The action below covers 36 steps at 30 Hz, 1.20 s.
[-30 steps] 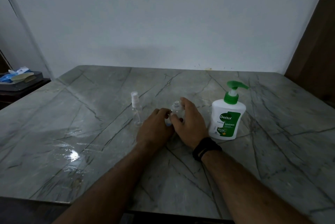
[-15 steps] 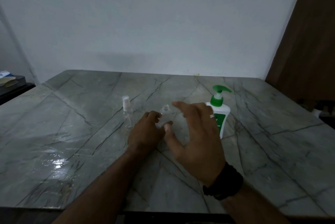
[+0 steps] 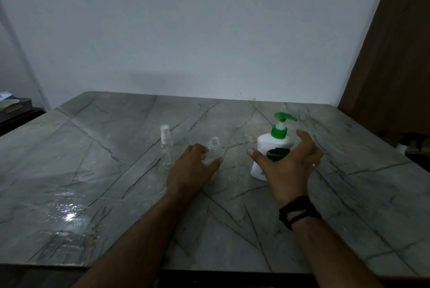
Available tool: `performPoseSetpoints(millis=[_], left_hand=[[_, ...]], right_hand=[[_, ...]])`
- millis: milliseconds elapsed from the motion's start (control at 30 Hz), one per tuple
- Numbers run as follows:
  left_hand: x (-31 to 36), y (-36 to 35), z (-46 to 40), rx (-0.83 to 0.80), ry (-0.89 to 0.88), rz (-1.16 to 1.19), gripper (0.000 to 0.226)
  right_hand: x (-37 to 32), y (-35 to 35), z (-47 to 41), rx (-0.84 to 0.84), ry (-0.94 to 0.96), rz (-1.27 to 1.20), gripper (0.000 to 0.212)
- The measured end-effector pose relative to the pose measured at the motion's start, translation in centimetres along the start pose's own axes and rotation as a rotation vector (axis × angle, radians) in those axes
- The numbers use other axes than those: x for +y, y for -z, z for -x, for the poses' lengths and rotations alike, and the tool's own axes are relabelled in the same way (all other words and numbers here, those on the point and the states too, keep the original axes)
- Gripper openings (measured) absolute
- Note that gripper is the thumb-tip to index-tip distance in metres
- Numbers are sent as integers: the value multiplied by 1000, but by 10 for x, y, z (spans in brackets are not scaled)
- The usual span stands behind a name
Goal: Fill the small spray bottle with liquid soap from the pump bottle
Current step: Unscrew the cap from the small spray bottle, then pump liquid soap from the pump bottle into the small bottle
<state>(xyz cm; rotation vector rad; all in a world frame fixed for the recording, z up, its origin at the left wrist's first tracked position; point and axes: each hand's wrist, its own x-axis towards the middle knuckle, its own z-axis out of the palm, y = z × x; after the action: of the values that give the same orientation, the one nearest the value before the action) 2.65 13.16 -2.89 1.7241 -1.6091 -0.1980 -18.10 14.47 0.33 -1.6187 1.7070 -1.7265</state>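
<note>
The small clear bottle [image 3: 213,150], uncapped, is gripped by the left hand [image 3: 193,169]. Right of it, the pump bottle [image 3: 272,148] is approached by the spread, empty right hand [image 3: 289,166].

Your right hand [image 3: 288,159] hides the pump bottle's [image 3: 267,148] lower right, cutting its label short; your left hand [image 3: 190,169] covers the clear bottle's [image 3: 214,150] base, at nine o'clock of the pump

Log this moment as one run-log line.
left hand: holding open spray bottle upright | right hand: open, reaching around pump bottle | spray top: off, standing left on table | filling: not started
</note>
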Motion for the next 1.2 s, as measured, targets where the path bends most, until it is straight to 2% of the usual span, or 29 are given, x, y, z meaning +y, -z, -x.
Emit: performPoseSetpoints(millis=[200,400,467,633,767,867,1033,1200], left_hand=[[-1,-1,-1,17,2,-6,51],[-2,-2,-1,16,-6,5,49],[-1,-3,-2,23,3,0,49],[-1,-3,-3,-10,8,-17,55],[0,-2,-2,-26,-3,-18,57],[1,0,-1,-20,-4,-17,56],[5,3,1,-40,8,-26,59],[6,4,2,-80,3,-36,64]], right_hand=[[2,-24,-18,26,58,-16,107],[12,-38,-30,-9,119,-38,88],[15,-39,-34,-100,143,-105,85],[14,-37,-47,-465,107,-322,70],[10,-38,-58,-582,153,-281,50],[9,-34,-61,-664,148,-387,43],[16,-31,-60,-589,152,-425,32],[25,-22,-66,-562,61,-476,27]])
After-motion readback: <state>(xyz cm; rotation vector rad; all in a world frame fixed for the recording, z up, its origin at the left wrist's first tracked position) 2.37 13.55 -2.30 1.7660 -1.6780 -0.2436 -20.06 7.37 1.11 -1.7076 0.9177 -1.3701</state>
